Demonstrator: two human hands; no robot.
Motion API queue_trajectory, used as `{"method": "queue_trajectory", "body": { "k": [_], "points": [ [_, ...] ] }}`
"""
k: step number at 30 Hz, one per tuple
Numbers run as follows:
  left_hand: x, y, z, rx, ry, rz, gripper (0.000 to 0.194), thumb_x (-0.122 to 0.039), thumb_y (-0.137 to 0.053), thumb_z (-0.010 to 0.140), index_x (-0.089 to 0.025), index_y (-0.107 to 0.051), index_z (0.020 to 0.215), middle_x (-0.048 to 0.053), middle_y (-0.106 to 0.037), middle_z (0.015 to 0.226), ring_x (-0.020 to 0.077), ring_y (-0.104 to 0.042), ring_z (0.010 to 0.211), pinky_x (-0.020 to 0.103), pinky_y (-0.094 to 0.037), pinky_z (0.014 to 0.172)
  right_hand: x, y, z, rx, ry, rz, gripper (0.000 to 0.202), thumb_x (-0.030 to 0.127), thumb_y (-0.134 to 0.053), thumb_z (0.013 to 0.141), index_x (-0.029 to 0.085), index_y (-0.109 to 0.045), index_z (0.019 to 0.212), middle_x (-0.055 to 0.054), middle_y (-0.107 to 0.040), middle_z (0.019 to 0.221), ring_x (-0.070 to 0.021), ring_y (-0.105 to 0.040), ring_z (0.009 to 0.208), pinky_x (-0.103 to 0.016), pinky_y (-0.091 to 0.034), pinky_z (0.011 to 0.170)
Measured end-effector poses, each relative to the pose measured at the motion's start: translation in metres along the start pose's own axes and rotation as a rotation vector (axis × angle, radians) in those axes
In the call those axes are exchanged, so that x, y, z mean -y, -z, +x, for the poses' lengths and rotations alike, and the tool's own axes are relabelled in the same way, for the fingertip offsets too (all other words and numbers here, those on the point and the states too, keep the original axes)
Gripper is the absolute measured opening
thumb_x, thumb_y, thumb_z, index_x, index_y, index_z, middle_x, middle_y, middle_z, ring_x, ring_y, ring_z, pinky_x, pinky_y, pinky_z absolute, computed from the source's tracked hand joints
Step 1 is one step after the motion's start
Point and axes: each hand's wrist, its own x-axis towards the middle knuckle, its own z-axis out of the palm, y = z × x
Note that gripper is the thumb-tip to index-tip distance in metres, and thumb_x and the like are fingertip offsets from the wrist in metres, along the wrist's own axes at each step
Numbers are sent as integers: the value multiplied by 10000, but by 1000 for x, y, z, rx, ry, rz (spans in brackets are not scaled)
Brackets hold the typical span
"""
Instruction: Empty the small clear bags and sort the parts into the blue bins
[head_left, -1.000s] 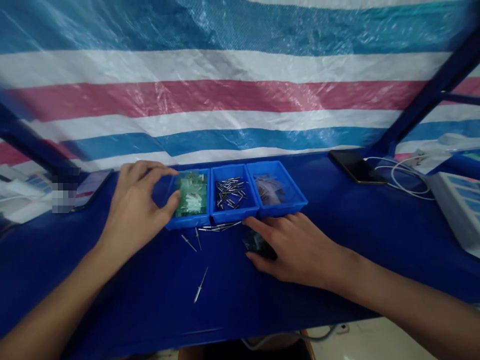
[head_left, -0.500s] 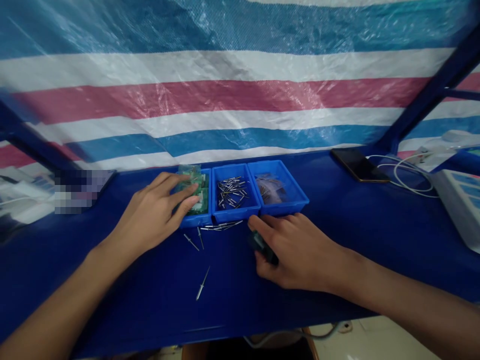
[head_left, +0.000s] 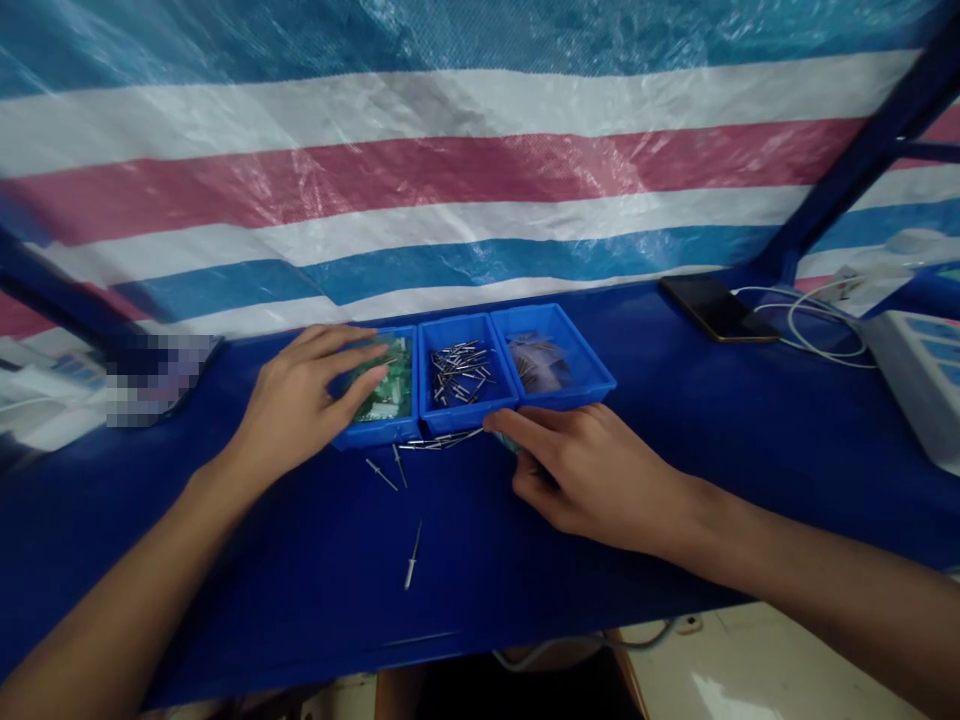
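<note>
Three blue bins stand side by side on the blue table. My left hand (head_left: 300, 395), fingers apart, rests over the left bin (head_left: 375, 432), which holds green packets (head_left: 395, 385). Silvery rivets (head_left: 459, 370) lie in the middle bin (head_left: 457, 415). Clear bags (head_left: 538, 362) lie in the right bin (head_left: 581, 345). Just in front of the right bin, my right hand (head_left: 585, 470) is closed round a dark greenish thing, mostly hidden by the fingers. Several rivets lie along the bins' front edge, and a single rivet (head_left: 412, 562) lies nearer the table's front.
A phone (head_left: 716, 308) and a white cable (head_left: 806, 325) lie at the back right, beside a grey-white box (head_left: 915, 385). A partly blurred item lies at the left. Striped sheeting (head_left: 465, 170) hangs behind the table (head_left: 315, 590).
The green packet under my left fingers has dropped down into the left bin, and those fingers are a little more spread. My right hand has turned, hiding more of the dark thing. The view has shifted slightly.
</note>
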Motion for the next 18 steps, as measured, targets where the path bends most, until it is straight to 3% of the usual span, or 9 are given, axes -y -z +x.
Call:
{"method": "queue_trajectory", "body": {
  "k": [3,7,8,10,12,14,18],
  "points": [
    [-6,4,-5,21,46,-93,445,-698,-567,1142,-382,-878,1105,4,-866,1317,316,-823,1255,587,-660,1142,1,5,-2,-142,33,166,308,104,-463,1023,146,-735,1161,-37,-762,847,-137,-639,587,-298,-399,574],
    [-7,5,-8,143,75,-51,631,-808,-425,1144,-371,-868,1245,21,-835,1408,359,-771,1380,625,-633,1191,5,13,-3,-300,-2,474,168,144,-585,1042,187,-735,1105,17,-742,814,-98,-606,541,-240,-483,534],
    [-8,3,-8,155,70,-30,678,-825,-383,1144,-364,-855,1301,26,-809,1468,369,-739,1428,638,-608,1223,6,15,-3,-305,-30,538,154,169,-659,1031,197,-744,1156,18,-772,858,-100,-629,553,-237,-515,538],
    [-8,0,-7,181,37,-16,746,-841,-321,1145,-351,-824,1395,35,-762,1554,383,-696,1467,649,-575,1252,7,16,-3,-296,-65,616,312,199,-787,983,222,-749,1292,-8,-837,1032,-115,-688,605,-255,-589,567],
    [-7,-4,-8,210,-8,-3,769,-819,-285,1161,-328,-774,1495,51,-734,1594,392,-682,1441,656,-570,1242,6,15,-4,-285,-48,627,404,156,-796,964,251,-755,1354,-36,-853,1197,-135,-734,677,-284,-646,619],
    [-6,-8,-9,182,-50,31,756,-766,-269,1187,-298,-692,1603,71,-716,1616,397,-664,1416,653,-576,1219,4,15,-5,-292,31,602,322,121,-740,1013,266,-798,1294,-47,-849,1212,-173,-785,811,-320,-691,722],
    [-17,-7,-12,-42,-211,117,576,-573,-454,1220,-277,-562,1702,106,-666,1659,399,-629,1460,638,-551,1240,1,13,-7,-413,118,534,83,224,-822,1053,293,-867,1067,-86,-812,1274,-300,-790,1236,-429,-722,939]
  ]
}}
